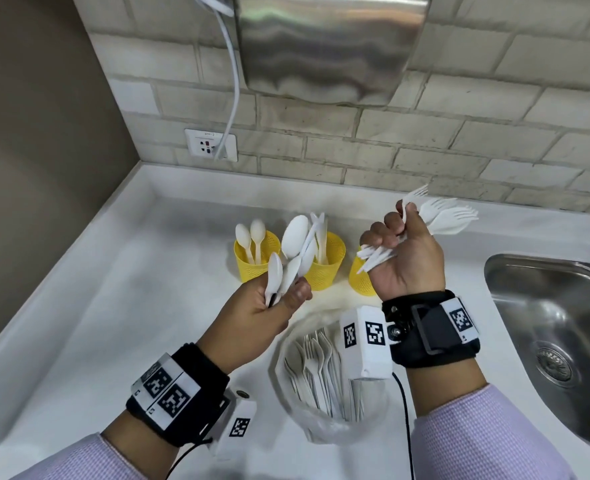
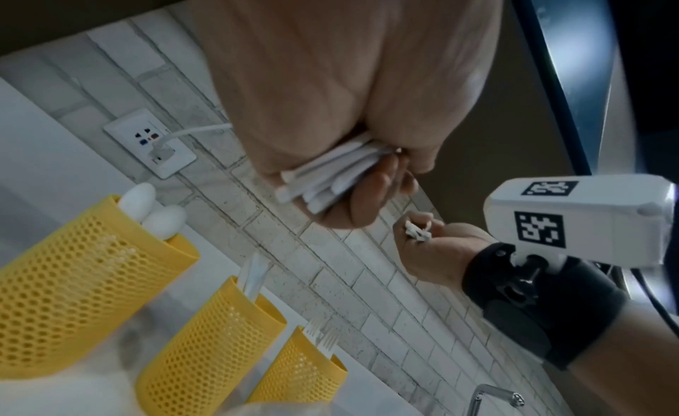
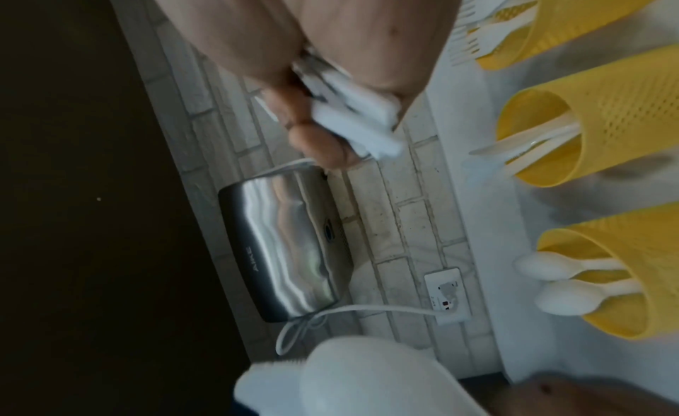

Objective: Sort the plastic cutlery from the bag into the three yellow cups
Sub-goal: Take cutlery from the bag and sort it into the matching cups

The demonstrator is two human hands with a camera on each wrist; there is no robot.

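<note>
Three yellow mesh cups stand in a row on the white counter: the left cup [image 1: 255,256] holds two spoons, the middle cup [image 1: 324,268] holds knives, the right cup [image 1: 361,277] is mostly hidden behind my right hand and shows forks in the left wrist view [image 2: 299,370]. My left hand [image 1: 279,292] grips a bunch of white spoons [image 1: 293,244] in front of the left and middle cups. My right hand [image 1: 402,247] is fisted round a bundle of white forks [image 1: 442,216], raised over the right cup. The clear bag [image 1: 324,372] with more cutlery lies near me between my wrists.
A steel sink [image 1: 556,327] is set into the counter at the right. A steel hand dryer [image 1: 328,46] hangs on the brick wall, its white cord [image 1: 232,98] plugged into a socket [image 1: 210,145]. A brown wall closes the left side.
</note>
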